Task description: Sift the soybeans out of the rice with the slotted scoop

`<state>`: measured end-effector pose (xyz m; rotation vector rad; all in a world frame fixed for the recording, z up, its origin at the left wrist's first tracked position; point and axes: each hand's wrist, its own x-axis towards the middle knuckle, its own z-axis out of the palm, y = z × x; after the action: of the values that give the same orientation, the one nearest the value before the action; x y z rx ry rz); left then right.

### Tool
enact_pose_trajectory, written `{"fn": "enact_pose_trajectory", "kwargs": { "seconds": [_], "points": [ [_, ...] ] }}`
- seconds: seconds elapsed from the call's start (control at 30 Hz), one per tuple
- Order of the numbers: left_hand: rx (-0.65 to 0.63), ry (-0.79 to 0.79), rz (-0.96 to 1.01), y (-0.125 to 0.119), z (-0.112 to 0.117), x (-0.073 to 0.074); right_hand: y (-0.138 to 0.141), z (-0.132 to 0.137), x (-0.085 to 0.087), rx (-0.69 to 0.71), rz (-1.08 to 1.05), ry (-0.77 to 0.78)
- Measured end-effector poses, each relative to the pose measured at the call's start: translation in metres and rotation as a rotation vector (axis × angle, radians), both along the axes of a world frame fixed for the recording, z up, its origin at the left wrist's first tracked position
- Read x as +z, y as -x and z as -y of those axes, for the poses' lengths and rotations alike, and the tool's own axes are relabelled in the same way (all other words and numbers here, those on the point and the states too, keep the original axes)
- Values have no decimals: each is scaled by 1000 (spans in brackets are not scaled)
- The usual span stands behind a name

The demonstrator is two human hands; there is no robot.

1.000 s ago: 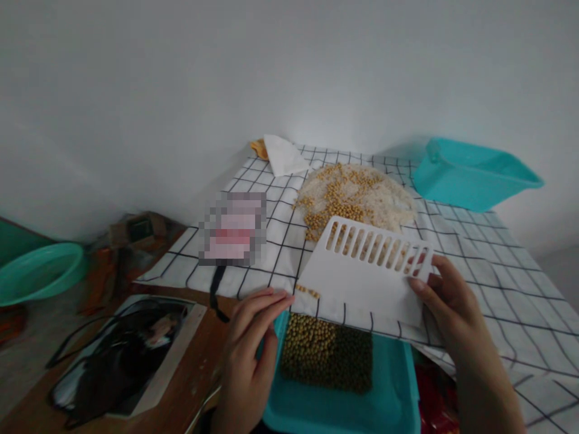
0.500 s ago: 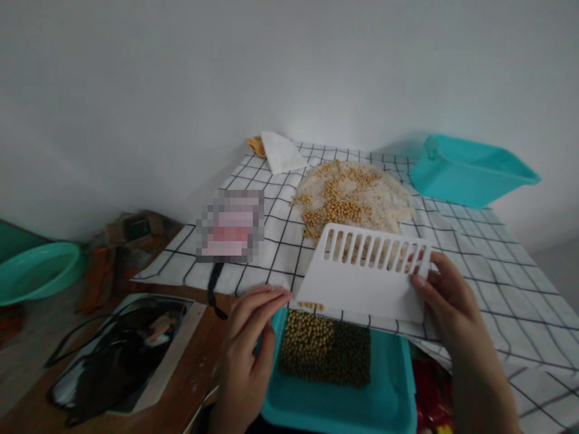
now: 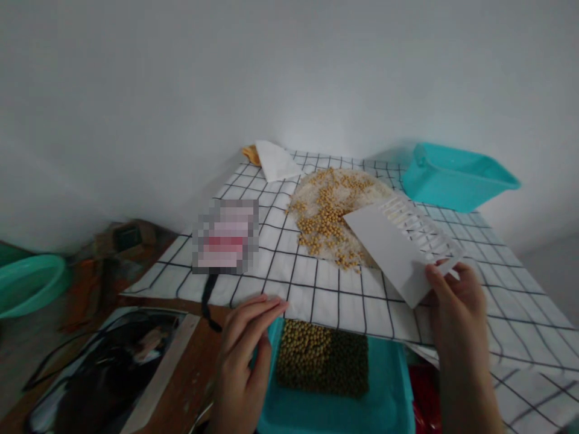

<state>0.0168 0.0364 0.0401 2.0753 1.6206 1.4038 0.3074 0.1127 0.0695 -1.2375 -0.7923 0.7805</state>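
My right hand grips a white slotted plastic scraper by its right end, tilted above the table. Under and left of its blade, yellow soybeans lie scattered over a pale grainy layer on the checked cloth. My left hand is at the cloth's front edge, fingers stretched out together, holding nothing. Beside it, below the table edge, sits a teal tray containing yellowish beans on the left and small dark green beans on the right.
A teal bin stands at the back right of the checked cloth. A folded white paper lies at the back left, near a blurred-out pinkish item with a black strap. Left are a dark bag and a green basin.
My right hand has lifted the scraper from the tray-side edge and turned it, swinging its blade up toward the soybeans. Beans along its lower edge no longer show there. My left hand has barely moved.
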Motion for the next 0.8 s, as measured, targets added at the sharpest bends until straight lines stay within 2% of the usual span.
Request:
{"fn": "enact_pose_trajectory", "kwargs": {
  "seconds": [0.2, 0.8],
  "points": [
    [-6, 11, 2, 2, 1, -3, 5, 5, 3, 51, 67, 5],
    [-42, -15, -38, 2, -1, 1, 5, 5, 1, 181, 33, 12]
  ]
}}
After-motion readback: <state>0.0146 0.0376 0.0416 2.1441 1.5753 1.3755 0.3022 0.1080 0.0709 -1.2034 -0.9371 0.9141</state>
